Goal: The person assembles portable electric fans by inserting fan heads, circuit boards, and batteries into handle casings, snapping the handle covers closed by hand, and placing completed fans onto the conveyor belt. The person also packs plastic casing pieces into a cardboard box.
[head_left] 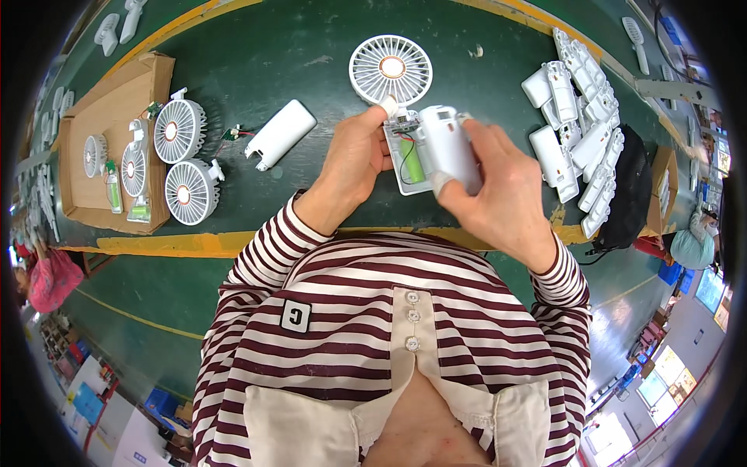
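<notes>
My left hand (pixel 354 162) grips a white handheld fan (pixel 391 70) by its opened handle, thumb near the neck below the round grille. Inside the handle half lie a green battery cell (pixel 412 159), thin wires and a small circuit board (pixel 403 122). A white handle cover (pixel 450 148) is pinched in my right hand (pixel 498 179), between the thumb at its lower end and fingers at its upper right. The cover is tilted over the right side of the open handle; whether the two touch, I cannot tell. White coverings wrap some fingertips.
Left, a cardboard tray (pixel 85 194) holds fan parts; fan heads (pixel 180 131) stand beside it. A white handle shell (pixel 284 134) with a wired board lies nearer me. At right are piled white shells (pixel 580 117), a black bag (pixel 632 183) and a cardboard box (pixel 663 187).
</notes>
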Motion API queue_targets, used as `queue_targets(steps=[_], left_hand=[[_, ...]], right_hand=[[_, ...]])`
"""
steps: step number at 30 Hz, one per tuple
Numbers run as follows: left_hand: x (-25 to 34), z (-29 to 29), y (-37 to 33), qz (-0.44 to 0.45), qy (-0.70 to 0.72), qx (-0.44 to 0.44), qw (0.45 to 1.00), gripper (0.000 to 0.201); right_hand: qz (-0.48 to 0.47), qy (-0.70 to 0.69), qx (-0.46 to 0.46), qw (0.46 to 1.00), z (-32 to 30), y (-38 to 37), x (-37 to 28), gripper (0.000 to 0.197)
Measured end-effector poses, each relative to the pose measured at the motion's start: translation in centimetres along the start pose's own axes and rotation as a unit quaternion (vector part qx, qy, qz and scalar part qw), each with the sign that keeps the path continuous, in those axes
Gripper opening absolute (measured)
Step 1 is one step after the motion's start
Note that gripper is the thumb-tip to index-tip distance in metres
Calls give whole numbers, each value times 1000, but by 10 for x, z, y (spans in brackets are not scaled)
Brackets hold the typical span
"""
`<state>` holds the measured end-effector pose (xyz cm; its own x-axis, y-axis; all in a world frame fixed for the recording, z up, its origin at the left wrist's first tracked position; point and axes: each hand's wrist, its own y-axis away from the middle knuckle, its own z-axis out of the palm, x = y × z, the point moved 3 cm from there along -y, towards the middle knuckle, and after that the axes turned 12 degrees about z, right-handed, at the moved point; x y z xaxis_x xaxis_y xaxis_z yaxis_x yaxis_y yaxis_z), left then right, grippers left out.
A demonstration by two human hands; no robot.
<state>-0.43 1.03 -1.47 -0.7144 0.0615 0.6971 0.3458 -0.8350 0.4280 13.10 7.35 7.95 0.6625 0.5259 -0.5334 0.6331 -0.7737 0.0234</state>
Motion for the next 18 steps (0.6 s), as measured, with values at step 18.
queue_targets(steps=[18], left_hand=[[3, 3, 6, 6, 43, -15, 999, 40]], right_hand=[[-43, 79, -49, 995, 35, -17, -15, 32]])
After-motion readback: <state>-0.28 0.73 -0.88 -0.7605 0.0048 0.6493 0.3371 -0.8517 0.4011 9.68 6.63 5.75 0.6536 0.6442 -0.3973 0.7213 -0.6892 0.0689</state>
